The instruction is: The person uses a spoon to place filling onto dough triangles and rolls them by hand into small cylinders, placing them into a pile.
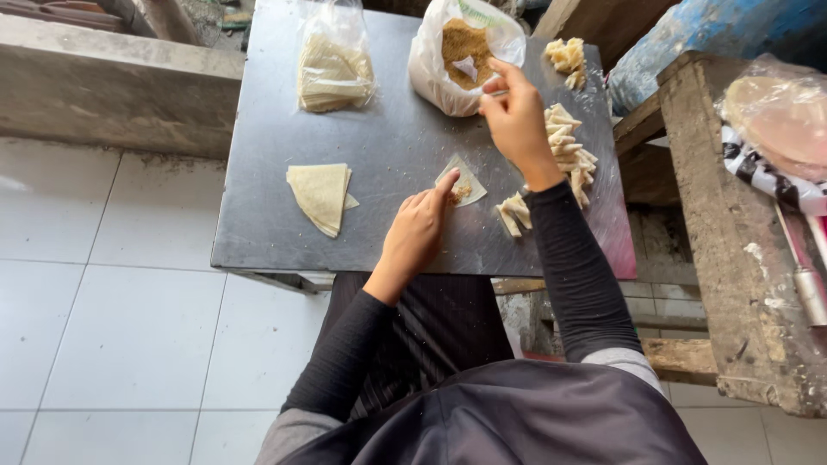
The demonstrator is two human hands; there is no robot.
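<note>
My left hand (417, 232) rests on the metal table (388, 138), its index finger pressing the edge of a small triangular pastry wrapper (465, 179) that carries a bit of brown filling. My right hand (515, 120) is raised at the mouth of a white plastic bag of brown crumbly filling (461, 52), fingers pinched together as if on a pinch of filling; what they hold is too small to see. A stack of triangular wrappers (320, 196) lies to the left of my left hand.
Rolled pastries (568, 151) lie in a row at the right, with a few more by the wrapper (513, 213) and at the far corner (566, 58). A clear bag of wrappers (334, 73) stands at the back. A rough wooden bench (732, 258) stands to the right.
</note>
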